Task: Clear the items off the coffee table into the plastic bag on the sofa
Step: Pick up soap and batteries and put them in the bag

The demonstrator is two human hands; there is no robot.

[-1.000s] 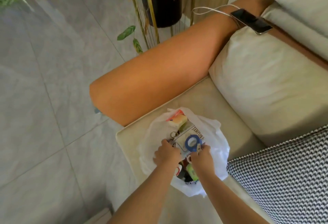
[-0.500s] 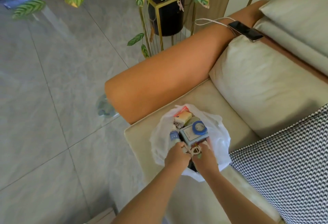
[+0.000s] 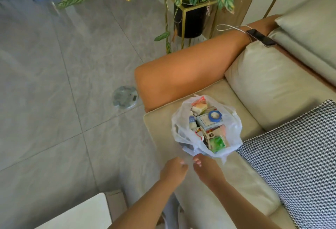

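Pulled back out of the plastic bag (image 3: 234,138). Left hand (image 3: 173,169) and right hand (image 3: 206,168) loosely curled, holding nothing. Right fingers (image 3: 197,161) just touching bag's near edge.

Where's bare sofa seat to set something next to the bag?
Bare cushion lies between the plastic bag and the orange armrest, and behind the bag up to the back cushion. Crowded: bag mouth is full; the checkered pillow abuts its right; both hands hover in front.
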